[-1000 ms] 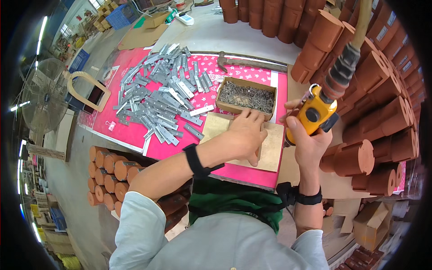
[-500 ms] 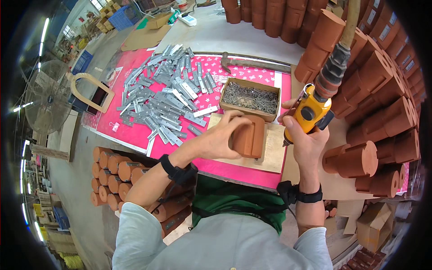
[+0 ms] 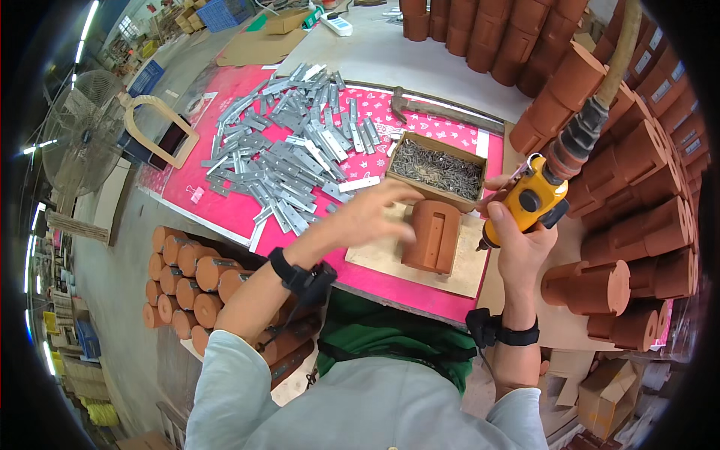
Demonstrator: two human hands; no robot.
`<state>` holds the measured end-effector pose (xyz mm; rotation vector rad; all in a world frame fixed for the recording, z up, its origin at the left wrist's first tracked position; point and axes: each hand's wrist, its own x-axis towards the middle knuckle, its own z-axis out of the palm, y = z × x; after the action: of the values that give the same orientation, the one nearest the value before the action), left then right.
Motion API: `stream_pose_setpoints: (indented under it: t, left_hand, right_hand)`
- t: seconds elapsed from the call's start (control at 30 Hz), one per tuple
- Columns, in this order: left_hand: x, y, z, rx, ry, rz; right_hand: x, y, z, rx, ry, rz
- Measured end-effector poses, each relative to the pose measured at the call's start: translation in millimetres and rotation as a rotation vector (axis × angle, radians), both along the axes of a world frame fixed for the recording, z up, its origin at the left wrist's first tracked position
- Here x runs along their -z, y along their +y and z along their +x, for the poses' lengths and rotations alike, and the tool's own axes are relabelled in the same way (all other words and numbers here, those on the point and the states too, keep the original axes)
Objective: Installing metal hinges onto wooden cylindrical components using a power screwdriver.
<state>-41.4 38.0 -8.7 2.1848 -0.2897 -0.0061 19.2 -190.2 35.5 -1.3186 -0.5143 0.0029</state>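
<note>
A terracotta-coloured pot (image 3: 433,235) lies on its side on a cardboard sheet (image 3: 379,255), a flat slot on its upper face. My left hand (image 3: 375,214) hovers just left of the pot with fingers spread, holding nothing; whether it touches the pot is unclear. My right hand (image 3: 517,232) grips a yellow powered screwdriver (image 3: 529,202) with a thick hose running up from it, its tip pointing down beside the pot's right side. A cardboard box of screws (image 3: 435,169) sits just behind the pot.
A heap of grey metal brackets (image 3: 289,154) covers the pink table mat (image 3: 225,206). Stacks of terracotta pots (image 3: 622,180) fill the right side and the far edge. More pots (image 3: 187,277) lie stacked below the table's left edge. A fan (image 3: 79,142) stands at the left.
My left hand brought the pot onto the cardboard, laid it on its side and has now drawn back to its left, fingers open. The screwdriver has stayed to the right of the pot.
</note>
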Motion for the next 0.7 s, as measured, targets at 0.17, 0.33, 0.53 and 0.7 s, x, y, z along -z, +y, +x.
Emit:
stream_pose_setpoints:
  t: [0.17,0.33,0.53,0.7]
  left_hand:
    - [28,48,14,-0.273,-0.087,0.529]
    - [38,54,22,-0.279,-0.023,0.652]
    - [12,47,16,-0.252,-0.075,0.754]
    - [-22,-7,-7,-0.082,-0.481,0.328]
  right_hand:
    - [-3,-1,0,-0.008,-0.002,-0.003]
    - [1,-3,-1,-0.026,0.010,0.031]
    - [-1,-9,-1,-0.031,-0.001,0.036]
    - [1,-9,0,-0.012,0.027,0.025]
